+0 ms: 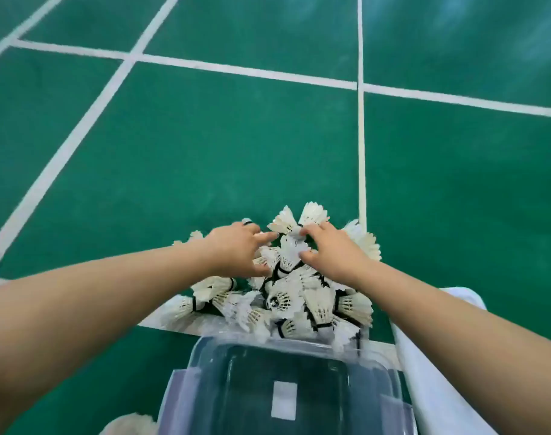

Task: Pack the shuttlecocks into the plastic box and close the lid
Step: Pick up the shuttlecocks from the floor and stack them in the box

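A pile of white feather shuttlecocks (286, 296) lies on the green court floor, just beyond the clear plastic box (205, 372). The box stands open at the bottom centre, with nothing inside but a white label on its bottom. My left hand (236, 249) reaches onto the pile's left side, with its fingers spread and fairly straight and touching the feathers. My right hand (333, 249) is on the pile's far right, its fingertips and thumb curled round a shuttlecock (291, 248) at the top.
A white flat object (431, 365), possibly the lid, lies along the box's right side. One more shuttlecock (126, 425) shows at the bottom left. White court lines (361, 152) cross the green floor around the pile.
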Available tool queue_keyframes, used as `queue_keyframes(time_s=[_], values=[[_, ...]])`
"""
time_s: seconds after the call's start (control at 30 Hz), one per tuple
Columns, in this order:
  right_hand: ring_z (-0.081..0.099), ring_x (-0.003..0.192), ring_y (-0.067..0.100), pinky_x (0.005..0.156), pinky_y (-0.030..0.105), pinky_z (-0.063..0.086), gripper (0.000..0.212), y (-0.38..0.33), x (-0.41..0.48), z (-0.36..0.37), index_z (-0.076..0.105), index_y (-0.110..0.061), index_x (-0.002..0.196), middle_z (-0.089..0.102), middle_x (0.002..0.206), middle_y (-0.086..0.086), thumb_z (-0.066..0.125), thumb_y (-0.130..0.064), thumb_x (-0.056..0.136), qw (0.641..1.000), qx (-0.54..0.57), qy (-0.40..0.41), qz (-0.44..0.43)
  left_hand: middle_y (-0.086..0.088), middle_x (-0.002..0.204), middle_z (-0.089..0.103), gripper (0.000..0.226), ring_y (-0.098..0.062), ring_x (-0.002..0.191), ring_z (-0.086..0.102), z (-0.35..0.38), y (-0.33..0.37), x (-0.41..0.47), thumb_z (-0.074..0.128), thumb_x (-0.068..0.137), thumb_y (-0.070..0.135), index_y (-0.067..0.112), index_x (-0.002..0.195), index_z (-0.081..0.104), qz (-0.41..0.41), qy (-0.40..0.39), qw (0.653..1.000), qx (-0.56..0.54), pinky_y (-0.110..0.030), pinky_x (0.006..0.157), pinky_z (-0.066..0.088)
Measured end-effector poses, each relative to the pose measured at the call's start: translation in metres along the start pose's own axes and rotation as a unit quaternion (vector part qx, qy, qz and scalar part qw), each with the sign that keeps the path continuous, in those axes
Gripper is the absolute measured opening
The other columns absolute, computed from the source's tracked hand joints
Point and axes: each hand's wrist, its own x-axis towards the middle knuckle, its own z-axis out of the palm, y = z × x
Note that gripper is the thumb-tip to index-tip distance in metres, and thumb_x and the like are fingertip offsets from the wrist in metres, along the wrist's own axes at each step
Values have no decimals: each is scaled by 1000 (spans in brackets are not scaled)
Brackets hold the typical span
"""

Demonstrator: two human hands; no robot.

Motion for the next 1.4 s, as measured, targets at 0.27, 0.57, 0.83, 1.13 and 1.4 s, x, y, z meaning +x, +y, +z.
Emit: queue_keyframes(time_s=[0.27, 0.57, 0.83, 1.13, 1.4], values=[[41, 127, 28, 103, 39, 38, 62, 11, 31, 40, 32, -31, 141, 36, 145, 2, 59, -39, 86, 999, 1, -43, -6, -3, 158, 2, 72, -31, 115, 53, 38, -4, 31, 63, 78, 45, 37, 140, 27, -19, -28, 999, -1, -41, 86, 53], [48, 101, 25, 78, 37, 41, 16, 16, 37, 50, 54, -17, 96, 58, 103, 3, 48, -32, 94, 1000, -16, -10, -14, -7, 159, -2, 62, -30, 103, 62, 60, 10, 42, 63, 83, 36, 26, 136, 33, -105, 2, 988, -112, -38, 90, 47], [53, 95, 24, 76, 33, 43, 27, 15, 23, 40, 62, -14, 100, 61, 97, 3, 48, -36, 94, 997, 33, 60, -22, -1, 156, 11, 55, -27, 103, 62, 48, 3, 32, 62, 85, 36, 24, 133, 40, -111, 67, 975, -182, -35, 88, 48], [43, 112, 22, 87, 24, 27, 26, -14, -28, -7, 71, -14, 93, 56, 101, -4, 56, -35, 91, 971, 114, 205, -31, 2, 157, 11, 52, -24, 110, 58, -13, 12, -27, 60, 87, 36, 25, 134, 42, -85, 154, 971, -162, -30, 93, 43], [37, 91, 18, 69, 27, 23, 41, -61, -136, -27, 43, -20, 54, 42, 71, -10, 54, -32, 92, 953, 162, 254, -34, 5, 157, 5, 48, -20, 94, 60, -57, 40, -133, 59, 85, 38, 32, 130, 43, -39, 128, 988, -79, -30, 90, 47]])
